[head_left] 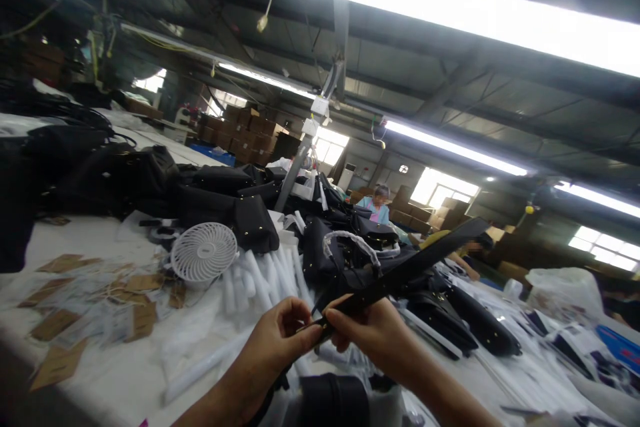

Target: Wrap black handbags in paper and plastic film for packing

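Observation:
A long black strap (410,269) with small gold-coloured studs slants up to the right in front of me. My left hand (275,340) pinches its lower end between thumb and fingers. Close beside it, my right hand (373,327) is closed around the same strap, thumb on top. Beneath my hands, at the bottom edge, lies a black item (334,400), partly cut off. White foam-like tubes (260,280) lie just beyond my left hand. Behind the strap sits a black bag (320,257) beside a handle wrapped in white (353,239).
A white fan (204,252) stands left of the tubes. Brown tags (55,325) and clear packets cover the left side. Black bags (225,207) are heaped along the back. A clear plastic bag (567,293) lies at right. Two co-workers (376,205) are farther off.

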A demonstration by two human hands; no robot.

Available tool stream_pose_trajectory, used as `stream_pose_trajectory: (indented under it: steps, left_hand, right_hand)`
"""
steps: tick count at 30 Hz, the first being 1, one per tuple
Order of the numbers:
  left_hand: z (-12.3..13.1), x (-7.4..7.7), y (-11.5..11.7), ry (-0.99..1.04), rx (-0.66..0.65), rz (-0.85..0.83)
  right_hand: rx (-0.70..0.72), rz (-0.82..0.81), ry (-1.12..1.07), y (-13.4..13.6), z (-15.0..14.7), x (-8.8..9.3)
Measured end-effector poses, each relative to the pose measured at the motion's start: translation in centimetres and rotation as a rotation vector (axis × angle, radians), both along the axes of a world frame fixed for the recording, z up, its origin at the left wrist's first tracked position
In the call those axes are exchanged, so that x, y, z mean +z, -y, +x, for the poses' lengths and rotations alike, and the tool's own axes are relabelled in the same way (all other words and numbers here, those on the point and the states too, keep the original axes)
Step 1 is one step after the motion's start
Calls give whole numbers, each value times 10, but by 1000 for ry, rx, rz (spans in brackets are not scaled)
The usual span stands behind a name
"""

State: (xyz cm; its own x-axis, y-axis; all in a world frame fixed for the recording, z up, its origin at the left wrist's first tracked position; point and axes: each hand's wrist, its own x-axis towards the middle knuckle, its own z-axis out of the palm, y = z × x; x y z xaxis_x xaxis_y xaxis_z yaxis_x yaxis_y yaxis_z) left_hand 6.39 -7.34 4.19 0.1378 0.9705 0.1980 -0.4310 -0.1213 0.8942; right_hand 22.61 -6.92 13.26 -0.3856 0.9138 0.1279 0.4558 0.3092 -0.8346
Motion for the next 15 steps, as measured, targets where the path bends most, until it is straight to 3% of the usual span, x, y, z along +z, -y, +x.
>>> stream_pose_trajectory:
  steps: [6,12,15]
  left_hand:
    - [1,-3,-2,-54,69,5]
    - [6,-3,-3,-69,166,29]
    - [4,-1,-4,-70,169,28]
  right_hand:
    - [-24,122,218,11,-3,3]
    - [7,454,445,16,-16,-8]
    - [77,413,407,12,-15,1]
